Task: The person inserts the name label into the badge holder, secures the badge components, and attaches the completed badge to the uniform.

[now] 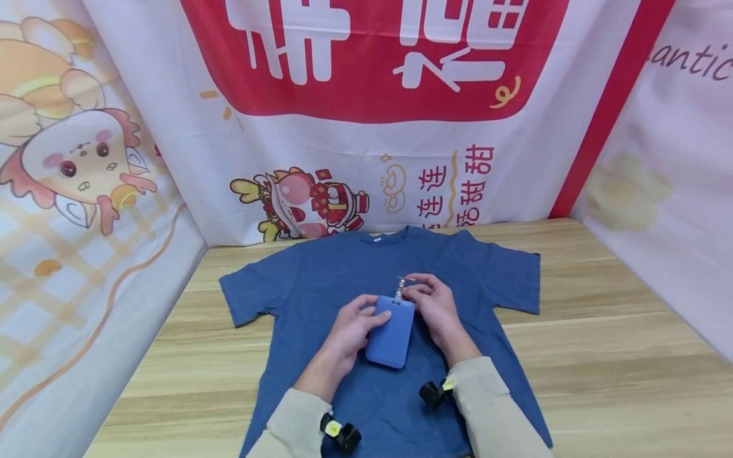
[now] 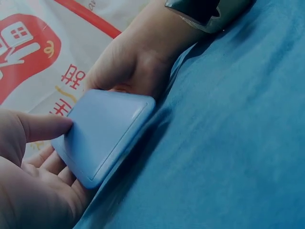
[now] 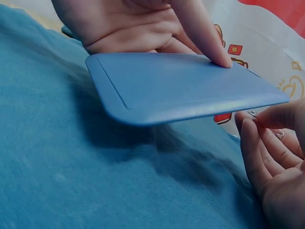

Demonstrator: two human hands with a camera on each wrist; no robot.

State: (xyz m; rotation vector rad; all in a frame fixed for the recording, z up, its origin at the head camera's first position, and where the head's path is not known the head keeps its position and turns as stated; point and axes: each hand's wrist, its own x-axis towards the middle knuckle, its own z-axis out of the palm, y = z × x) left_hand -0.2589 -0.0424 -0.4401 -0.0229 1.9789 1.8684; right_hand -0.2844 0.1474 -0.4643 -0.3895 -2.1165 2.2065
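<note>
Just below the middle of the head view, the left hand (image 1: 354,326) grips a blue holder (image 1: 391,338) above the shirt (image 1: 309,286). The right hand (image 1: 438,310) pinches the clip (image 1: 399,290) at its top. The clip seems to be getting worked; next calls for steady holding. I can't tell what's inside the holder.

The left hand (image 3: 138,31) is gripping a flat blue case (image 3: 176,88) along its far edge, its thumb pressing on the smooth upper face. A thin groove is running near the case's left end. At the right, the right hand (image 3: 283,176) is pinching a small shiny piece (image 3: 252,113) between its fingers. Blue cloth (image 3: 66,181) is spreading below, catching a dark shadow, and a printed white backdrop (image 3: 267,31) is hanging behind.
</note>
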